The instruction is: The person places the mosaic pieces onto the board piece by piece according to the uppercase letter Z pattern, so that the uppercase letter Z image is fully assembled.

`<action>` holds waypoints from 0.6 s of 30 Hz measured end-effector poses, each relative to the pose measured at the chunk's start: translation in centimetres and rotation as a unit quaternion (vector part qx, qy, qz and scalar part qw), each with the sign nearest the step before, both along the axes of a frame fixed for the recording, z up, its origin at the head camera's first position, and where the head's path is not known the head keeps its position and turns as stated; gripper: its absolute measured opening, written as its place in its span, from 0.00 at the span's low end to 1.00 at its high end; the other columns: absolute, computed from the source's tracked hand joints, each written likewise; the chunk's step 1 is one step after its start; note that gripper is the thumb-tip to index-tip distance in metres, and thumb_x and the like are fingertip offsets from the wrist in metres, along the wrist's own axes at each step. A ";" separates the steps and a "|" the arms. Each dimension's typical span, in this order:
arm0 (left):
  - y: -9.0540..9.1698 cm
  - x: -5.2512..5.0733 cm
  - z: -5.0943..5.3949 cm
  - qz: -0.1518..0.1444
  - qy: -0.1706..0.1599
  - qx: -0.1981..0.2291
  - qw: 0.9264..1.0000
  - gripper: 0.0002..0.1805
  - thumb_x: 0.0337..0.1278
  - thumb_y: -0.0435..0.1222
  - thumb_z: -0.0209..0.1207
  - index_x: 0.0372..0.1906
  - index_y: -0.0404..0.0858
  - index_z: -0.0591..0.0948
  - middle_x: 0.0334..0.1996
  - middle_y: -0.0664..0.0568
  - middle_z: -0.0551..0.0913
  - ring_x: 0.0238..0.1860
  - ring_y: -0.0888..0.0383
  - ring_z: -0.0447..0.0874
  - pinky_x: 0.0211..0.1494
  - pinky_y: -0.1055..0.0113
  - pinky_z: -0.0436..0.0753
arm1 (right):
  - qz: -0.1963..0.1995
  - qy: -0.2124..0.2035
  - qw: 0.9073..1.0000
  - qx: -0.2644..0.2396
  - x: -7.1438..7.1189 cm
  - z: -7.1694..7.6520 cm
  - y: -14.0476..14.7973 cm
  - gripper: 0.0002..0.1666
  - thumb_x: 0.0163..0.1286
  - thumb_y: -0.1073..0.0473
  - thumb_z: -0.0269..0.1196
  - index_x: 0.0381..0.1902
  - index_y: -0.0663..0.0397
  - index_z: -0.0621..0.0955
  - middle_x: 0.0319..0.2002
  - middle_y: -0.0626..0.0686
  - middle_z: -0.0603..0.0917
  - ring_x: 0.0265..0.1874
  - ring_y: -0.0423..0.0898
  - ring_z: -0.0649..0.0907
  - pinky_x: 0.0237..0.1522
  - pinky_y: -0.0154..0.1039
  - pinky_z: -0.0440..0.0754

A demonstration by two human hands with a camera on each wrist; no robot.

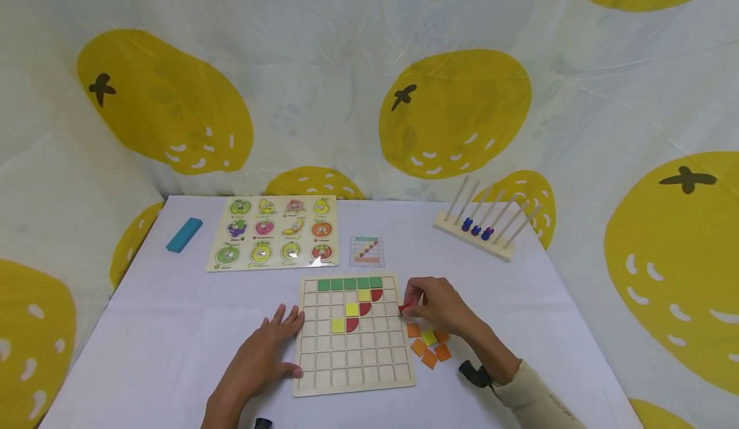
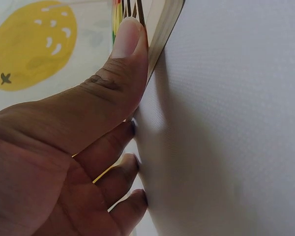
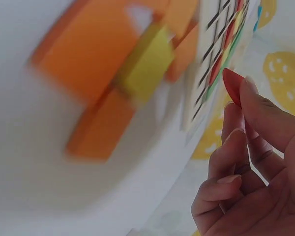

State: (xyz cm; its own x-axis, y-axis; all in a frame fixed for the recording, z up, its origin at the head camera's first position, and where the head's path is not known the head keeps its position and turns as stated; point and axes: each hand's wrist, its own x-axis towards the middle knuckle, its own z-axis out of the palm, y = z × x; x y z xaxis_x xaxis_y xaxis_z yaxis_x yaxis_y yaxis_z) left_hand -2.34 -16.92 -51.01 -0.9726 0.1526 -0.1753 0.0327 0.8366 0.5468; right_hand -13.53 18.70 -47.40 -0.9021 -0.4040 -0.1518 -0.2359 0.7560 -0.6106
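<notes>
A wooden grid board (image 1: 340, 358) lies on the white table. Green squares (image 1: 349, 284) fill part of its top row, and below them yellow squares (image 1: 337, 326) and red rounded pieces (image 1: 352, 325) step down leftward in pairs. The left hand (image 1: 258, 360) rests at the board's left edge, fingers spread, its thumb (image 2: 125, 44) on the rim in the left wrist view. At the right edge, the right hand (image 1: 437, 305) pinches a red piece (image 3: 232, 86) between thumb and fingers. Orange squares (image 1: 418, 347) and a yellow square (image 1: 429, 337) lie beside the board, just below that hand.
Behind the board lies a small pattern card (image 1: 367, 252). A fruit puzzle board (image 1: 277, 233) is at the back left, with a blue block (image 1: 185, 235) further left. A wooden peg stand (image 1: 473, 236) with dark beads is at the back right.
</notes>
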 end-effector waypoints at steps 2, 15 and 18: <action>0.0 0.0 0.0 -0.001 -0.001 -0.001 1.000 0.61 0.24 0.43 0.87 0.76 0.41 0.75 0.79 0.48 0.71 0.85 0.41 0.59 0.82 0.36 0.66 | 0.008 -0.004 1.000 -0.005 0.3 0.1 -0.8 0.14 0.62 0.57 0.79 0.29 0.41 0.82 0.25 0.41 0.80 0.27 0.43 0.77 0.27 0.30 0.74; 0.1 -0.1 -0.1 0.002 -0.001 -0.008 1.000 0.62 0.23 0.44 0.87 0.77 0.42 0.74 0.78 0.48 0.72 0.85 0.42 0.59 0.82 0.35 0.67 | 0.074 -0.005 0.997 -0.024 1.2 0.2 -5.7 0.12 0.64 0.55 0.79 0.32 0.40 0.83 0.27 0.37 0.82 0.28 0.40 0.77 0.30 0.30 0.74; 0.1 -0.1 -0.1 0.001 0.001 -0.007 1.000 0.61 0.24 0.44 0.87 0.76 0.42 0.75 0.78 0.47 0.72 0.84 0.41 0.59 0.82 0.36 0.67 | 0.091 -0.009 0.995 -0.027 1.4 -0.2 -7.0 0.12 0.63 0.55 0.79 0.32 0.38 0.83 0.26 0.36 0.82 0.28 0.38 0.77 0.31 0.30 0.74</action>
